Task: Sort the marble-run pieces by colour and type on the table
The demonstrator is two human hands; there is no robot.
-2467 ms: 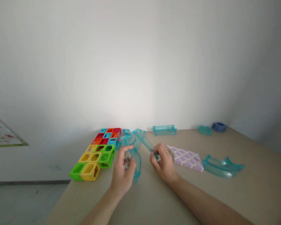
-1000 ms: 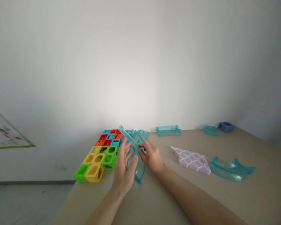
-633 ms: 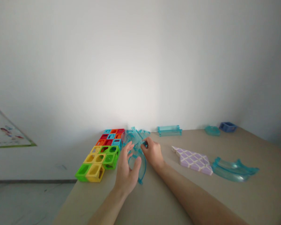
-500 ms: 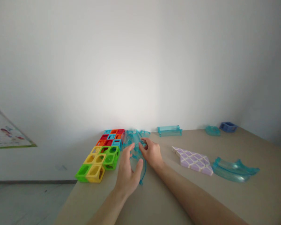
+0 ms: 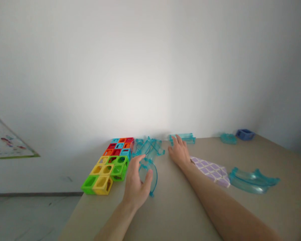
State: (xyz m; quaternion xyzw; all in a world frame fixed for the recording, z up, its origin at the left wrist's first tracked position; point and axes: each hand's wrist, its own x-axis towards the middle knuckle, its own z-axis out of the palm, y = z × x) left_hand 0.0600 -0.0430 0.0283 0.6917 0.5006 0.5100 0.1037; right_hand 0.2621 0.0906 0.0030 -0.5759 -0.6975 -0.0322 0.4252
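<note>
My left hand [image 5: 136,182] hovers with its fingers apart over a curved clear-blue track piece [image 5: 152,175] on the tan table [image 5: 170,214]; it grips nothing. A cluster of straight clear-blue track pieces [image 5: 149,147] lies just beyond it. My right hand [image 5: 178,152] is stretched out flat and open, its fingertips reaching a straight clear-blue trough piece [image 5: 189,137] by the wall. My right forearm lies across a purple-and-white patterned tile [image 5: 215,170].
A flat grid of coloured open cubes [image 5: 110,160] sits at the table's left edge. Two curved clear-blue pieces [image 5: 252,180] lie to the right. A small teal piece [image 5: 228,138] and a dark blue block [image 5: 244,134] rest by the far wall.
My right hand let go of the straight track piece, which now rests in the cluster, and moved right and away to the trough piece. My left hand stayed over the curved piece.
</note>
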